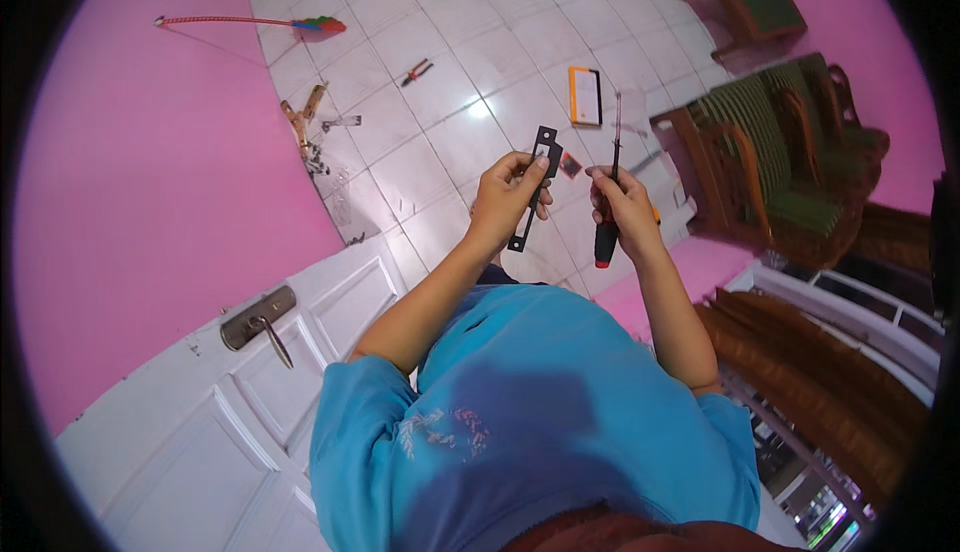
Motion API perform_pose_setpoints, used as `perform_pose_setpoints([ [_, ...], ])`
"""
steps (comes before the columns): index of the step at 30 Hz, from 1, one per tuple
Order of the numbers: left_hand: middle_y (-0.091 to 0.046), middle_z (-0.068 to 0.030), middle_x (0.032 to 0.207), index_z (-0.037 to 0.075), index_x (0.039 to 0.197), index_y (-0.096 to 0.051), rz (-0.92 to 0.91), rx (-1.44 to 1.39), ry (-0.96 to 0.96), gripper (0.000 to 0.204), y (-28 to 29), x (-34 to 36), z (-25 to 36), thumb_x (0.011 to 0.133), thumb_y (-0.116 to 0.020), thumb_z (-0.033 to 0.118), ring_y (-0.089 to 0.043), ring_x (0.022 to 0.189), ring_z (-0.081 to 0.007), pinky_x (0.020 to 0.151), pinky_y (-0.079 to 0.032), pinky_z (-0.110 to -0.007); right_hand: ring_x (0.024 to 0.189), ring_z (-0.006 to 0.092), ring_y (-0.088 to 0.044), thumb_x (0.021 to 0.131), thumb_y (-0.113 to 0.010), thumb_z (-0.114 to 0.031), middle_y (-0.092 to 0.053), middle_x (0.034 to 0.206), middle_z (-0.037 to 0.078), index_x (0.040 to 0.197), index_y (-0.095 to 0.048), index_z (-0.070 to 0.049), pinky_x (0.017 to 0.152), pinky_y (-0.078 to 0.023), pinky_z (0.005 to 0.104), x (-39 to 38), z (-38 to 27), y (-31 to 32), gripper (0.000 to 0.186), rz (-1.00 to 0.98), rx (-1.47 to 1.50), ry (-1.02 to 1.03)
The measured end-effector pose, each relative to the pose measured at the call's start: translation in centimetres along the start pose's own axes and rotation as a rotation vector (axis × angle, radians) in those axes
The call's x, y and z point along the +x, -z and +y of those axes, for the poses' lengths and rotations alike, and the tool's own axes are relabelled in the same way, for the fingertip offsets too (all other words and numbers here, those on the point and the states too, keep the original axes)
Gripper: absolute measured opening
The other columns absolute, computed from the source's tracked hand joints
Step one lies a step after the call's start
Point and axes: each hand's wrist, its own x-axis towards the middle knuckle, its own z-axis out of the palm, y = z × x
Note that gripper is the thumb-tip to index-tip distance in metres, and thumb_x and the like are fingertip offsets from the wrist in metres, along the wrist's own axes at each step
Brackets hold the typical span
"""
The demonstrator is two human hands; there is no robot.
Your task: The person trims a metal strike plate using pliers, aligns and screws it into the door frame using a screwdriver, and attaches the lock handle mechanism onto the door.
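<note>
My left hand (pixel 508 195) grips a long black strike plate (pixel 546 140) around its middle, thumb on its face. The plate is tilted, with screw holes showing at both ends and a lip on its right side. To the right, my right hand (pixel 624 206) is closed round a screwdriver (pixel 606 242) with a black and red handle. Its thin shaft points away from me, up past my fingers. The two hands are held apart in front of my body, above the tiled floor.
A white door (pixel 190 422) with a lever handle (pixel 268 327) stands at left, beside a pink wall. On the tiles lie pliers (pixel 417 73), an orange-edged box (pixel 585 98) and old lock parts (pixel 305 122). A red-handled duster (pixel 250 21) is near the wall. Wooden chairs (pixel 760 152) stand at right.
</note>
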Motion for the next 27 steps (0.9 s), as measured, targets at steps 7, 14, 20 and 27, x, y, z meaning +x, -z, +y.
perform_pose_setpoints([
  [7, -0.06, -0.0111, 0.085, -0.003, 0.101, -0.057, 0.178, -0.147, -0.131, 0.028, 8.9, 4.8, 6.5, 0.094, -0.065, 0.023, -0.063, 0.07, -0.0168, 0.051, -0.055, -0.03, 0.074, 0.0148, -0.059, 0.098, -0.049, -0.018, -0.058, 0.084, 0.004, 0.128, -0.053, 0.005, 0.063, -0.052, 0.0289, 9.9, -2.7, -6.6, 0.039, -0.138, 0.005, -0.111],
  [14, -0.059, -0.0106, 0.082, -0.003, 0.099, -0.056, 0.449, -0.234, -0.226, 0.024, 17.2, 6.7, 9.5, 0.094, -0.065, 0.019, -0.064, 0.073, -0.0175, 0.053, -0.058, -0.031, 0.072, 0.017, -0.066, 0.101, -0.047, -0.023, -0.061, 0.081, 0.006, 0.132, -0.049, 0.002, 0.068, -0.056, 0.0312, 20.7, -5.8, -15.2, 0.04, -0.303, -0.383, -0.105],
  [20, -0.059, -0.0092, 0.087, -0.001, 0.1, -0.056, 0.796, -0.355, -0.244, 0.021, 24.5, 8.6, 9.7, 0.094, -0.064, 0.017, -0.063, 0.072, -0.0174, 0.05, -0.056, -0.032, 0.058, 0.0152, -0.058, 0.098, -0.05, -0.024, -0.062, 0.078, 0.008, 0.127, -0.052, 0.002, 0.057, -0.053, 0.0304, 35.2, -5.0, -23.6, 0.038, -0.479, -0.736, -0.162],
  [27, -0.058, -0.0068, 0.085, -0.001, 0.101, -0.059, 1.201, -0.497, -0.194, 0.018, 30.8, 12.0, 13.4, 0.094, -0.063, 0.016, -0.062, 0.07, -0.0155, 0.054, -0.058, -0.032, 0.067, 0.0247, -0.065, 0.088, -0.053, -0.019, -0.062, 0.088, 0.018, 0.12, -0.045, 0.008, 0.053, -0.058, 0.0388, 49.2, -2.6, -36.0, 0.042, -0.721, -1.138, -0.184],
])
